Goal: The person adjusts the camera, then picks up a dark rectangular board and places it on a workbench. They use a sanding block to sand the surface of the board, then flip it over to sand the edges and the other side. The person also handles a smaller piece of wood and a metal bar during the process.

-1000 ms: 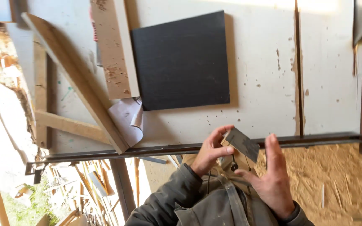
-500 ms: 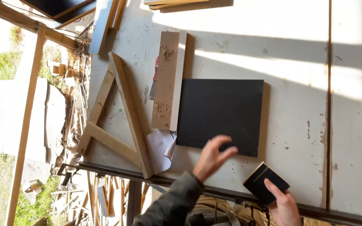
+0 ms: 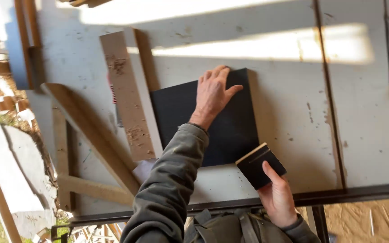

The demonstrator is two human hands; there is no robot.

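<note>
Outdoor work area, low sun in bands across white, scuffed table (image 3: 284, 112); dark metal rail (image 3: 352, 193) along near edge, sawdust-covered ground below at right. No packages, labels or signs legible. Chipboard plank (image 3: 129, 96) with crumbly face lying left of centre; bare timber frame (image 3: 91, 144) further left. Black square panel (image 3: 230, 130) flat on table, matte, just right of plank. Left hand (image 3: 212, 94) pressed flat on far part of panel, fingers spread, grip open. Small black block (image 3: 260, 165) with pale wood edge, overlapping panel's near right corner, pinched in right hand (image 3: 278, 198), grip closed on it.
</note>
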